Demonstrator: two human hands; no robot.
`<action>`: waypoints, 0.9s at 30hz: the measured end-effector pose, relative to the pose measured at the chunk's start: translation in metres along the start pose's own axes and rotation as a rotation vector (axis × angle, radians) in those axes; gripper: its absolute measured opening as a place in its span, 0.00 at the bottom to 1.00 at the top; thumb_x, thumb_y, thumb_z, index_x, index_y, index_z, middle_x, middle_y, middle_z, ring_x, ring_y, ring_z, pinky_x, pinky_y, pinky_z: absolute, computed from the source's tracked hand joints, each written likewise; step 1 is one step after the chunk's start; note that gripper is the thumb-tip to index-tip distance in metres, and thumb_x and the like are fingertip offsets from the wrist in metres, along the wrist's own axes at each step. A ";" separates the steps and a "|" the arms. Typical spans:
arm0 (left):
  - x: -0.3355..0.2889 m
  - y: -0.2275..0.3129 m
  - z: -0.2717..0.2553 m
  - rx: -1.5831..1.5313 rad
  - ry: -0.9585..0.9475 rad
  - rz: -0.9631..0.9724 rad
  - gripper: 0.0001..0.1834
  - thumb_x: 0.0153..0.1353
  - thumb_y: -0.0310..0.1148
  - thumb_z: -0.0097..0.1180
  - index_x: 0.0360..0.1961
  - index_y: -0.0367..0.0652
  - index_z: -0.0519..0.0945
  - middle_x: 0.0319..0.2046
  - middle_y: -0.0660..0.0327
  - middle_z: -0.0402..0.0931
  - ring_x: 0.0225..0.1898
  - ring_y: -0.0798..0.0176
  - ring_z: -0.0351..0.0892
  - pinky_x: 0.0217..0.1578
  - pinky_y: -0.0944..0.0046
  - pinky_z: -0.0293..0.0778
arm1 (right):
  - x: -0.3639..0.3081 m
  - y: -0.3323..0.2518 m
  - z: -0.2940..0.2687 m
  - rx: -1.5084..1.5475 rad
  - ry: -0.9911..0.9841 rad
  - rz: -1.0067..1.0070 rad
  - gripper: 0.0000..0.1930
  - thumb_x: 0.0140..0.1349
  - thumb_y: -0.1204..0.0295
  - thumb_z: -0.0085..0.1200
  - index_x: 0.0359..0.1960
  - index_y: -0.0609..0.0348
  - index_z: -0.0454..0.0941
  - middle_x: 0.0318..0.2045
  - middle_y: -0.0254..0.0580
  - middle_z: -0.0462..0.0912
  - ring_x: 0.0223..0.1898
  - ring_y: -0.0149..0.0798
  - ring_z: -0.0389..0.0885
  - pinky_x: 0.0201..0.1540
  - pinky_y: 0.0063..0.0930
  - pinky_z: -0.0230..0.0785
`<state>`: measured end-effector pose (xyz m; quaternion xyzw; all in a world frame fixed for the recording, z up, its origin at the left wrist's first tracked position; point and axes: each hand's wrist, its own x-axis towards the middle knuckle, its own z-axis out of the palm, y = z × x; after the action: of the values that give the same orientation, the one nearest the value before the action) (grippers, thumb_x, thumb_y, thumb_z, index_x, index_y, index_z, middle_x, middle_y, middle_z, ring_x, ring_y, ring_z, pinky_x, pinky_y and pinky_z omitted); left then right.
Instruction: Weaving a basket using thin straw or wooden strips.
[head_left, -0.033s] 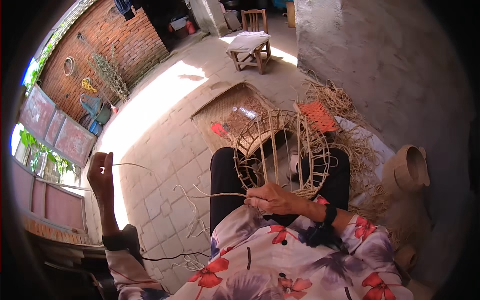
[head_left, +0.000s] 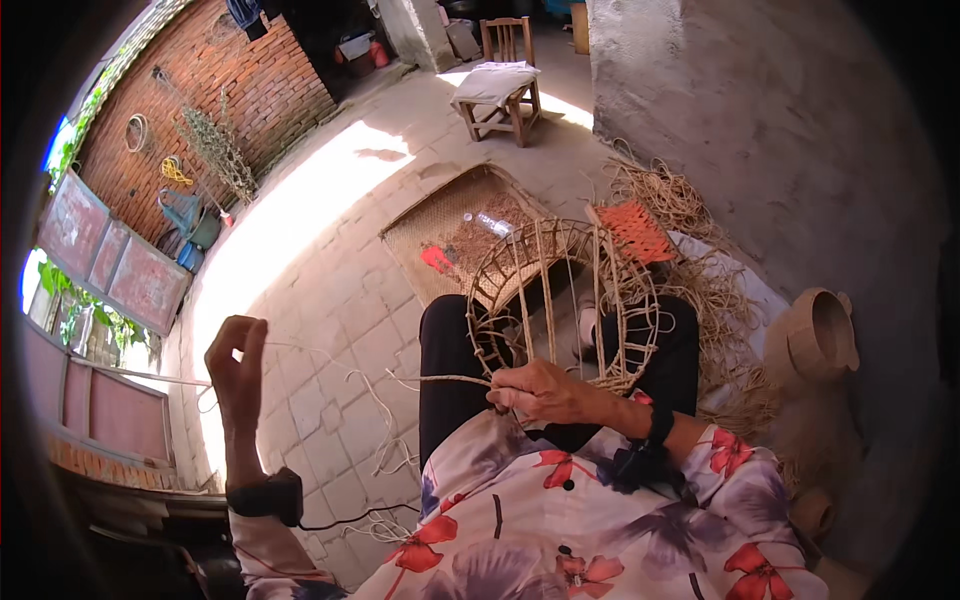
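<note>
A round, open frame of thin rods and straw-coloured cords (head_left: 541, 290), shaped like a basket, rests across my lap between my knees. My right hand (head_left: 543, 391) is closed at its near edge, thumb and fingers pinching a twisted cord (head_left: 440, 378) that juts out leftward. Raised off to the left, my left hand (head_left: 236, 362) has thumb and finger pressed together around a thin pale strand (head_left: 300, 348). That strand trails right toward the cord's loose end. How the strand and cord meet is too fine to make out.
A woven mat (head_left: 425, 225) with brown scraps and a plastic bottle (head_left: 490, 223) lies ahead. Heaps of straw-like fibre (head_left: 715, 300) and an orange woven piece (head_left: 636, 233) are at right, near a tan pot-like vessel (head_left: 815, 340). A wooden chair (head_left: 505, 90) stands farther off.
My left hand has shifted right and slightly down, its wrist turned, bringing the strand nearer the cord. My right hand and the basket-like frame are nearly where they were.
</note>
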<state>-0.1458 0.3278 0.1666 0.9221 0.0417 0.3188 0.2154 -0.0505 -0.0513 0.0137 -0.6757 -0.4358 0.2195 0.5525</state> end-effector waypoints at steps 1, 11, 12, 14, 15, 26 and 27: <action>-0.021 0.032 0.027 -0.107 -0.304 -0.026 0.06 0.61 0.28 0.58 0.32 0.35 0.81 0.28 0.60 0.80 0.30 0.66 0.77 0.34 0.66 0.71 | 0.007 0.000 -0.007 0.074 -0.008 0.025 0.16 0.71 0.60 0.49 0.33 0.62 0.75 0.19 0.38 0.74 0.22 0.31 0.75 0.26 0.29 0.66; 0.011 0.079 0.225 -0.451 -0.533 -0.011 0.11 0.64 0.28 0.53 0.43 0.36 0.82 0.35 0.52 0.83 0.37 0.57 0.84 0.40 0.62 0.76 | 0.076 0.012 -0.124 0.411 0.229 0.230 0.17 0.73 0.58 0.46 0.33 0.58 0.78 0.20 0.24 0.73 0.19 0.17 0.67 0.21 0.12 0.60; 0.020 0.072 0.241 -0.438 -0.472 -0.013 0.11 0.64 0.29 0.53 0.44 0.36 0.82 0.35 0.52 0.83 0.37 0.57 0.84 0.40 0.62 0.76 | 0.082 0.014 -0.135 0.403 0.234 0.244 0.17 0.72 0.59 0.47 0.32 0.58 0.78 0.20 0.24 0.73 0.19 0.17 0.67 0.21 0.12 0.61; 0.034 0.061 0.268 -0.430 -0.415 -0.002 0.12 0.64 0.29 0.53 0.44 0.35 0.82 0.35 0.52 0.83 0.37 0.58 0.83 0.40 0.62 0.76 | 0.100 0.019 -0.150 0.289 0.239 0.221 0.16 0.71 0.60 0.49 0.32 0.58 0.79 0.21 0.24 0.74 0.20 0.17 0.68 0.22 0.12 0.61; 0.041 0.058 0.280 -0.435 -0.416 0.014 0.12 0.64 0.30 0.53 0.44 0.35 0.82 0.34 0.52 0.83 0.36 0.59 0.83 0.39 0.63 0.76 | 0.111 0.023 -0.156 0.180 0.240 0.181 0.15 0.71 0.60 0.50 0.32 0.58 0.79 0.21 0.24 0.75 0.21 0.17 0.68 0.23 0.12 0.61; 0.047 0.050 0.308 -0.780 -0.567 -0.423 0.17 0.64 0.40 0.59 0.37 0.33 0.82 0.23 0.65 0.78 0.26 0.72 0.76 0.29 0.69 0.71 | 0.190 0.082 -0.150 -0.430 0.215 0.063 0.15 0.56 0.62 0.59 0.27 0.65 0.78 0.20 0.45 0.75 0.23 0.36 0.73 0.29 0.34 0.64; 0.047 0.051 0.309 -0.770 -0.564 -0.425 0.16 0.64 0.40 0.59 0.35 0.34 0.82 0.23 0.66 0.78 0.26 0.73 0.75 0.28 0.69 0.70 | 0.191 0.084 -0.149 -0.456 0.205 0.061 0.14 0.56 0.62 0.59 0.28 0.64 0.79 0.21 0.47 0.75 0.23 0.38 0.73 0.29 0.35 0.65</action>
<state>0.0762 0.1774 -0.0026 0.7973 0.0477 -0.0005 0.6017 0.1945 0.0236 0.0138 -0.8146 -0.3950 0.0625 0.4201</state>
